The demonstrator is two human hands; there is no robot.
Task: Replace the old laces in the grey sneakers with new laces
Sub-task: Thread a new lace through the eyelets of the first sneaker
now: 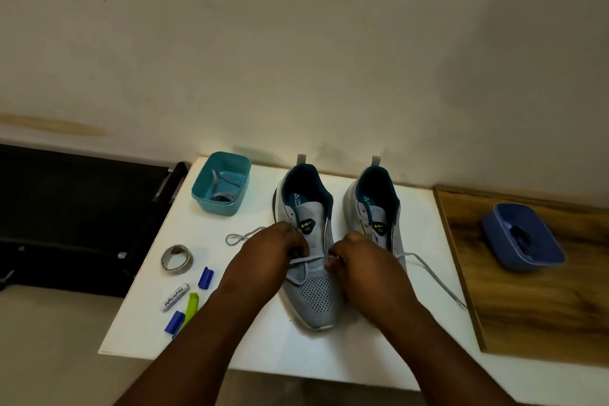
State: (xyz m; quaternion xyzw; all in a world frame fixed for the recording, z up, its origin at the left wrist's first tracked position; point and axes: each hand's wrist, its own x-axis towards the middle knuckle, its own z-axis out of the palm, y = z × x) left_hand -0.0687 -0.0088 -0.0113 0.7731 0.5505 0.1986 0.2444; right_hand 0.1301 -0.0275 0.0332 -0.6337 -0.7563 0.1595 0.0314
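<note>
bare tabletop in front, wall behind sneakers

dim, soft overall; wide-angle bending at edges, slight blur.

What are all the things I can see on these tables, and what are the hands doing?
grey sneakers: two, grey with navy lining, side by side on the white table, toes toward the person
lace: one, grey, partly threaded in the left-hand sneaker, ends trailing to both sides
white table: one, centre
teal tub: one, back left of table, grey laces inside
tape roll: one, grey, left of the sneakers
battery: one, white, near the tape
blue clips: two, beside the battery
green clip: one, between them
blue tub: one, on the wooden board at right, dark contents
left hand: pinching the lace
right hand: pinching the lace
</note>
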